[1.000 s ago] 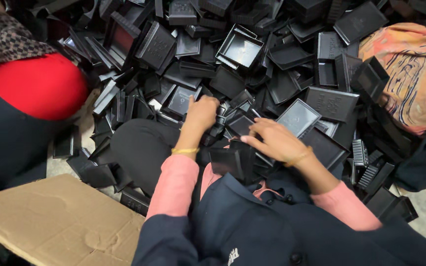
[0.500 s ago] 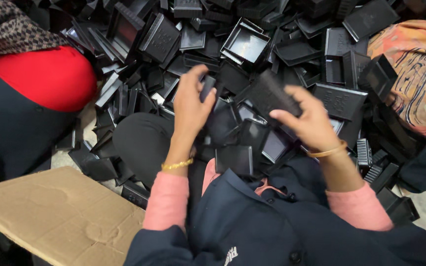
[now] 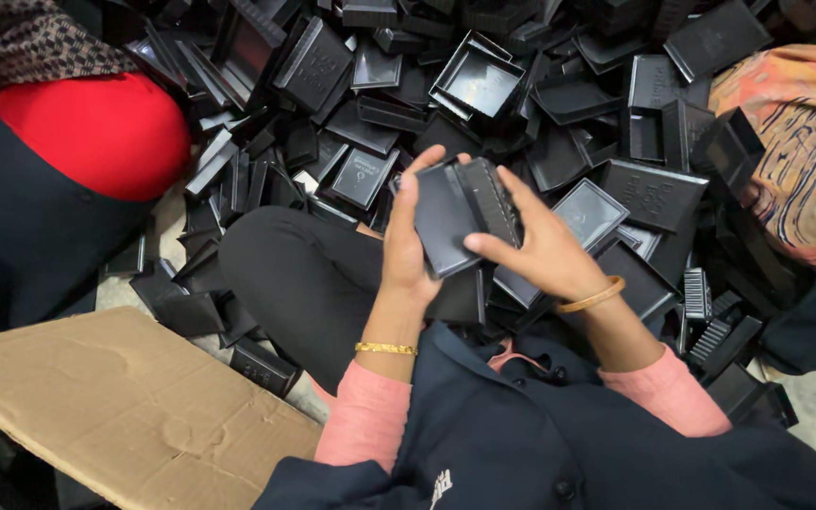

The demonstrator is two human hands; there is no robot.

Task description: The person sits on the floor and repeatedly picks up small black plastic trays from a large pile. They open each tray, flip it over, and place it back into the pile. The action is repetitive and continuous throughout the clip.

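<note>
— What lay around you?

— The heap of black plastic trays [image 3: 521, 85] filled everything ahead of me, tilted every way and lying on one another. To my left sat a person in red [image 3: 96, 132], to my right one in orange patterned cloth [image 3: 795, 142]. A flattened cardboard sheet [image 3: 115, 406] lay by my left knee, touching a few stray trays.

— And your hands?

— My left hand [image 3: 406, 250] was wrapped around a flat black tray piece [image 3: 446, 227], thumb on its near edge, fingers behind it. My right hand [image 3: 545, 250] had narrow fingers pinching a ribbed black piece [image 3: 491, 194] that lay against the flat one, above my lap and just before the heap. I couldn't tell whether the two were already locked together.

— What worried you?

— My right grip was light, at the fingertips only. I judged the ribbed piece could slide off and vanish among identical ones. Pressing them askew might also crack a thin rim, and the heap's slope beside my knee looked ready to slip.
</note>
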